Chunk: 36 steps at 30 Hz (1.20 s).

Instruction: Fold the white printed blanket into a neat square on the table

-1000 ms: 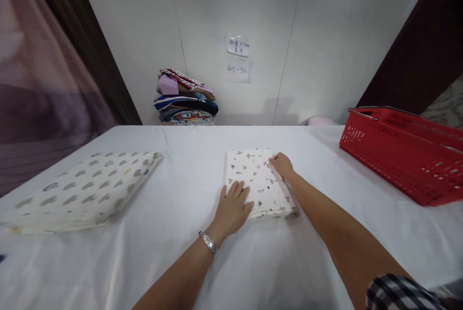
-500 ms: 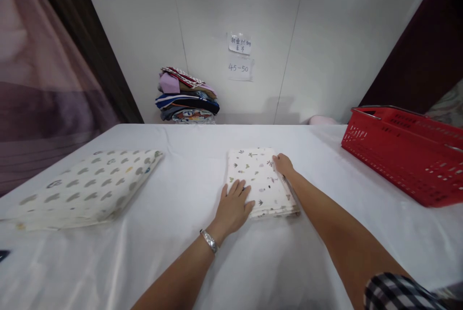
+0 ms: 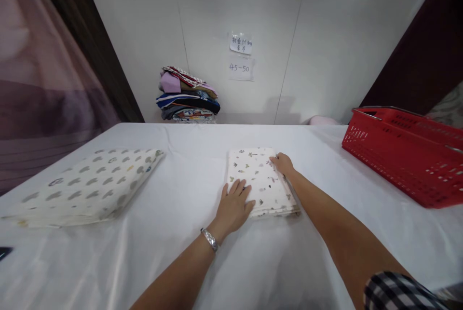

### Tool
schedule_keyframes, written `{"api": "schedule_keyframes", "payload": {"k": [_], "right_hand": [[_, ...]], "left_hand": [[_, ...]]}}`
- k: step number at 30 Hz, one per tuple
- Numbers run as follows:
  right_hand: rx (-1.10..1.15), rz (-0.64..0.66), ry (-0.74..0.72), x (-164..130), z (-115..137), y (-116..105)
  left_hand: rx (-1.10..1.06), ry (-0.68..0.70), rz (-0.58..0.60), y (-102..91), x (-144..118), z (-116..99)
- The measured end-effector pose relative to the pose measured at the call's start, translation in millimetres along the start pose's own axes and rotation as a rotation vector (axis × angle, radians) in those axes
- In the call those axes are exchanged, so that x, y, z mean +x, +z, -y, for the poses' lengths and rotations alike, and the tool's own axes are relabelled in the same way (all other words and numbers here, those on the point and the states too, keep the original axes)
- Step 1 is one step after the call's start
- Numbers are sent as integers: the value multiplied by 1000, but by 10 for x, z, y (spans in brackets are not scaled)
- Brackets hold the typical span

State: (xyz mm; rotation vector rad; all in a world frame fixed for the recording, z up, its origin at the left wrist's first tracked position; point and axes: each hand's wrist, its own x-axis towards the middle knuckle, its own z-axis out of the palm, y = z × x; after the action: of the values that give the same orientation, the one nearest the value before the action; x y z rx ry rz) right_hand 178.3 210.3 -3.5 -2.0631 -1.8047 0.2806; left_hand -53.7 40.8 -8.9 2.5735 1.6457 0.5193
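Your small folded plant-print cloth [image 3: 261, 181] sits mid-table on the white tablecloth [image 3: 188, 165]; bigger folded spotted cloth [image 3: 90, 185] off to your left; red plastic basket [image 3: 405, 155] right; stacked folded fabrics [image 3: 188, 95] behind, against the wall.

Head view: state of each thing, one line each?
small printed cloth: folded flat on the white table
left hand: open, palm down on its near-left corner
right hand: fingers on its far-right edge
large printed cloth: folded, lying flat
red basket: upright; contents hidden
cloth pile: stacked against the wall
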Motion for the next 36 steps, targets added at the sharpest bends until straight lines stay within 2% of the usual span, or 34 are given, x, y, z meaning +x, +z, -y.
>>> {"api": "schedule_keyframes", "payload": {"k": [10, 27, 36], "right_hand": [[60, -20, -11, 11, -43, 30], [79, 22, 12, 54, -27, -18], [72, -87, 86, -30, -25, -10]], "left_hand": [[-3, -1, 8, -15, -3, -4], [13, -13, 49, -29, -6, -5], [12, -8, 17, 15, -4, 7]]}}
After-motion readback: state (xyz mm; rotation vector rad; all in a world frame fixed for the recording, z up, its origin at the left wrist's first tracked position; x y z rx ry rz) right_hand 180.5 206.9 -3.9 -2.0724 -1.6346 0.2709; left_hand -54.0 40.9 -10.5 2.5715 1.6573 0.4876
